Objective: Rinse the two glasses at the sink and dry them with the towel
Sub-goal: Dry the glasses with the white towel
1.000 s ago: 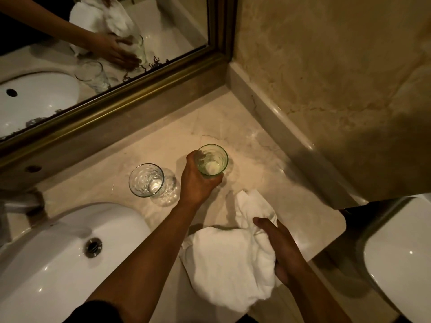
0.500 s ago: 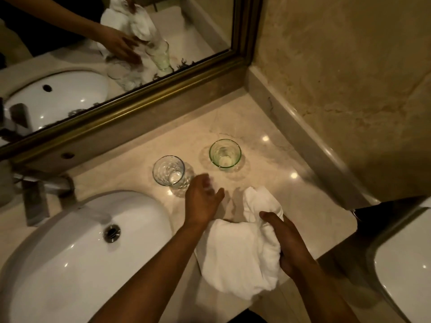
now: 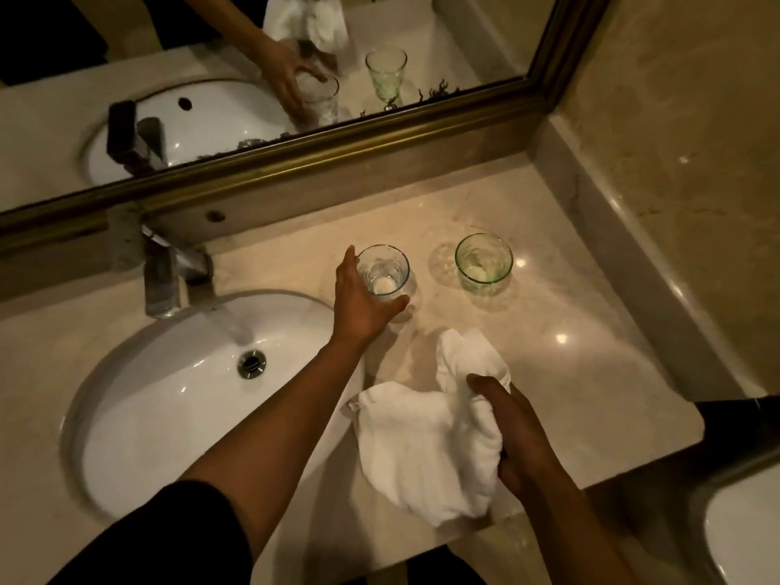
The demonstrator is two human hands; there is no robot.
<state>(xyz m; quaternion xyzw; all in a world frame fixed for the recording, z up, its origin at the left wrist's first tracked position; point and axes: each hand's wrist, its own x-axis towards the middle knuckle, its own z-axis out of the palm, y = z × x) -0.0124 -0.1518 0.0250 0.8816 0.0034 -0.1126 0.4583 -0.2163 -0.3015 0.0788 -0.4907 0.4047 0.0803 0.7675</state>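
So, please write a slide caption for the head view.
Left hand grips clear glass; right hand holds white towel.

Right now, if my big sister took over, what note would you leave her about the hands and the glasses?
Left hand: fingers wrapped round the clear patterned glass tumbler, standing on the beige marble counter beside the white oval sink.
Right hand: gripping the white cloth towel at the counter's front edge.
The green-tinted glass tumbler stands alone, further right.
Whether either glass is rinsed or dried cannot be told.
Next, probably: lift the clear one and wipe it.
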